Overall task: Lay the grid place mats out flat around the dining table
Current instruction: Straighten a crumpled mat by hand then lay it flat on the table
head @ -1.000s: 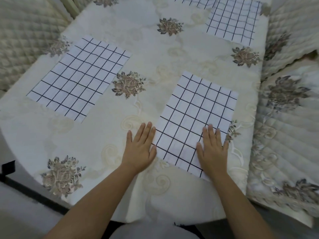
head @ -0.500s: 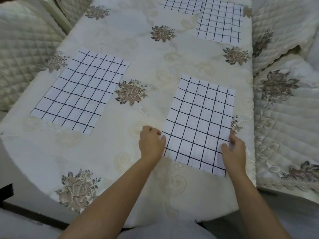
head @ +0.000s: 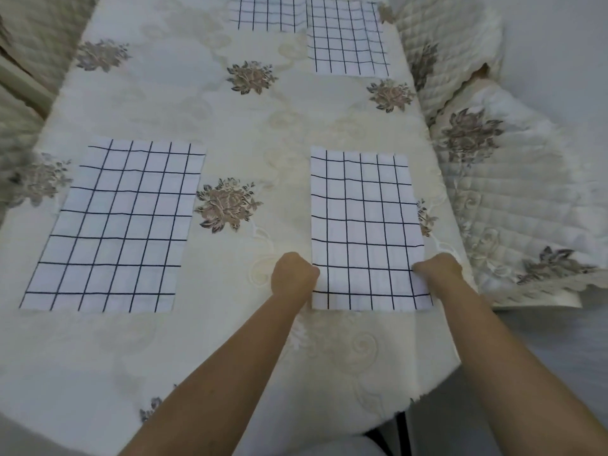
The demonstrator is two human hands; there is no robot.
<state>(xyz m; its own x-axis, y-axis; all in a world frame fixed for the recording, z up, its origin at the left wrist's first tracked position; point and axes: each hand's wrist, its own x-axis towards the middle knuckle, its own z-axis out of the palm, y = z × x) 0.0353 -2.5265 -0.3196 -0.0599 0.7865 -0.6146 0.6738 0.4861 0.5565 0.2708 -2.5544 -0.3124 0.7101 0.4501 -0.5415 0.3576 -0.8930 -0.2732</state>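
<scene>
A white place mat with a dark grid (head: 365,225) lies flat near the table's right side. My left hand (head: 293,278) pinches its left edge close to the near corner, fingers curled. My right hand (head: 436,269) pinches the right edge at the same height. A second grid mat (head: 115,225) lies flat at the left. Two more grid mats, one (head: 347,37) at the far right and one (head: 266,13) beside it, lie at the far end, partly cut off by the frame.
The table wears a cream tablecloth (head: 230,126) with brown embroidered flowers. Quilted chair covers stand at the right (head: 513,199) and at the far left (head: 29,54). The table's near edge curves round below my forearms.
Both hands went from lying flat by the mat's near end to curling and pinching its side edges. The mat now lies squarer to the table's edge.
</scene>
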